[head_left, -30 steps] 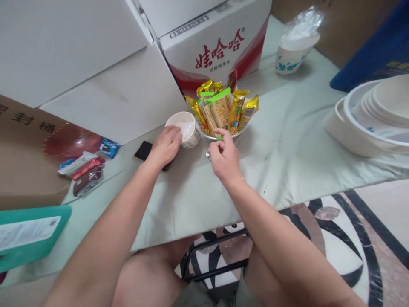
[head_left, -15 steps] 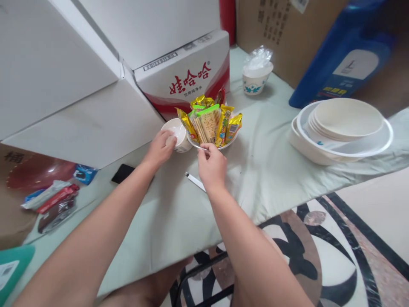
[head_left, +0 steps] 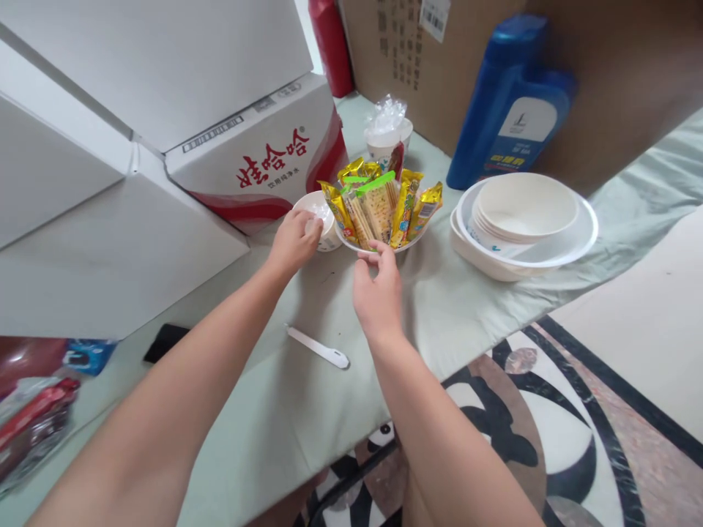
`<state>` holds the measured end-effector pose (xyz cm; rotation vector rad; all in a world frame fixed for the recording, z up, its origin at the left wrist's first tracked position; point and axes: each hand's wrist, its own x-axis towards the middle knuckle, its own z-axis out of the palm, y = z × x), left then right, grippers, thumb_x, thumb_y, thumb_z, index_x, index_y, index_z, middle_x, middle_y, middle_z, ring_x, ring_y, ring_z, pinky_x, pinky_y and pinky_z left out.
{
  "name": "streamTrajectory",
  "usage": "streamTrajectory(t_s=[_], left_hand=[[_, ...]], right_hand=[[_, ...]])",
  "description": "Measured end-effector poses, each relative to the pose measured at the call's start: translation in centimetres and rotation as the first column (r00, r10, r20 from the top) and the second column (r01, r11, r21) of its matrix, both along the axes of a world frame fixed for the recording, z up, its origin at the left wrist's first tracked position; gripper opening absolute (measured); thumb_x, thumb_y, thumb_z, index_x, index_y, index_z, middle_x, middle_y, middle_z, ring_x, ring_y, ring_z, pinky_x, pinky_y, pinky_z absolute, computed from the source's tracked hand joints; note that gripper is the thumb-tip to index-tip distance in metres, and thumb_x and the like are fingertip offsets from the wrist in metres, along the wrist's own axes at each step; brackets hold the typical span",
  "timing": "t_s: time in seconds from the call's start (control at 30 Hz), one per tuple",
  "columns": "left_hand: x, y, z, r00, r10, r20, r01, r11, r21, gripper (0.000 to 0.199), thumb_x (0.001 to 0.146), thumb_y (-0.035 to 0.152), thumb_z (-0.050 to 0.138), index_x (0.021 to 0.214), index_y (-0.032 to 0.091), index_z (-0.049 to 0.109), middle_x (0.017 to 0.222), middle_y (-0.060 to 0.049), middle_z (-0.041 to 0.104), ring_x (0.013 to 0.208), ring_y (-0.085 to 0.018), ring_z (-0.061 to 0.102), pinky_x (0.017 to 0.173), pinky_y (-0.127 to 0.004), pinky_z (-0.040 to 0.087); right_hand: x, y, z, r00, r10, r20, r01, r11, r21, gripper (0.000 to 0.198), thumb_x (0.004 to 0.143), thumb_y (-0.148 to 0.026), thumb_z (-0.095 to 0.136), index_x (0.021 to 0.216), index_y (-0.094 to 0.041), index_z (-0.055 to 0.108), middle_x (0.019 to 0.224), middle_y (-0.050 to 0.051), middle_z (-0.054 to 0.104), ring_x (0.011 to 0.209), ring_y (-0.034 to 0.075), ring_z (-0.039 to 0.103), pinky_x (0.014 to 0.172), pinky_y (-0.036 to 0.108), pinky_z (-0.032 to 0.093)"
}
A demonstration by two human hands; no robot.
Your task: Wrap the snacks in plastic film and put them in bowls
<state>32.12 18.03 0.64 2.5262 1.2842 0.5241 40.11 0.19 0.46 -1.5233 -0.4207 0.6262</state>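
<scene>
My left hand [head_left: 297,238] grips the near left rim of a white paper cup [head_left: 328,239] that has clear plastic inside. Against the cup's right side stands a white bowl [head_left: 351,245] filled with upright snacks. Among them are yellow-wrapped bars [head_left: 406,208] and clear packs of crackers [head_left: 378,205] with green tops. My right hand [head_left: 378,293] has its fingertips and thumb at the bowl's near rim, holding it loosely; the contact is partly hidden. A white utility knife [head_left: 318,346] lies on the cloth between my forearms.
Behind stands a white-and-red carton [head_left: 263,161]. Paper cups [head_left: 387,135] with plastic, a blue jug [head_left: 505,110] and a large cardboard box [head_left: 384,51] are farther back. Stacked bowls [head_left: 524,219] sit right. A black phone [head_left: 165,342] and packaged items [head_left: 38,417] lie left.
The view has turned right. The snack bowl and the paper cup have moved right along the table with my hands, now in front of the cups behind. My right fingers have loosened a little.
</scene>
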Motion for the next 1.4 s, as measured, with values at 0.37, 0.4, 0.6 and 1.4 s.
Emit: streamTrajectory(t_s=[0.37,0.4,0.6,1.4], left_hand=[[-0.1,-3.2,2.9,0.996,-0.007,0.091,-0.023,0.945,0.327,0.028,0.088,0.032,0.058,0.110,0.021,0.070,0.140,-0.014,0.057,0.135,-0.032,0.051,0.117,-0.050,0.041],[0.3,-4.4,3.4,0.991,-0.128,0.040,0.107,0.933,0.343,0.028,0.089,0.031,0.056,0.112,0.022,0.070,0.138,-0.013,0.059,0.132,-0.030,0.054,0.114,-0.049,0.044],[5.4,-9.0,2.5,0.713,-0.627,-0.313,0.699,0.666,0.259,0.029,0.098,0.025,0.050,0.116,0.025,0.072,0.135,-0.011,0.068,0.134,-0.028,0.057,0.110,-0.047,0.048],[22.8,5.3,0.4,0.836,-0.476,-0.272,0.531,0.828,0.183,0.040,0.088,0.005,0.045,0.119,0.015,0.069,0.145,-0.012,0.061,0.142,-0.030,0.049,0.120,-0.046,0.036]], right_hand=[[0.0,0.9,-1.3,0.983,-0.150,-0.107,0.169,0.967,0.192,0.046,0.080,-0.028,0.051,0.125,-0.023,0.045,0.145,0.015,0.051,0.138,0.024,0.051,0.116,0.046,0.039],[0.0,1.0,-1.2,0.972,-0.128,-0.195,0.173,0.958,0.230,0.043,0.082,-0.031,0.050,0.124,-0.024,0.045,0.145,0.013,0.052,0.138,0.023,0.052,0.117,0.046,0.039],[0.9,0.8,-1.0,0.777,-0.098,-0.621,0.347,0.891,0.292,0.042,0.091,-0.049,0.028,0.122,-0.025,0.044,0.135,0.009,0.062,0.128,0.018,0.062,0.104,0.037,0.051],[0.9,1.2,-1.0,0.640,-0.130,-0.757,0.340,0.932,0.127,0.036,0.079,-0.047,0.047,0.109,-0.026,0.047,0.127,0.005,0.063,0.117,0.019,0.066,0.096,0.035,0.045]])
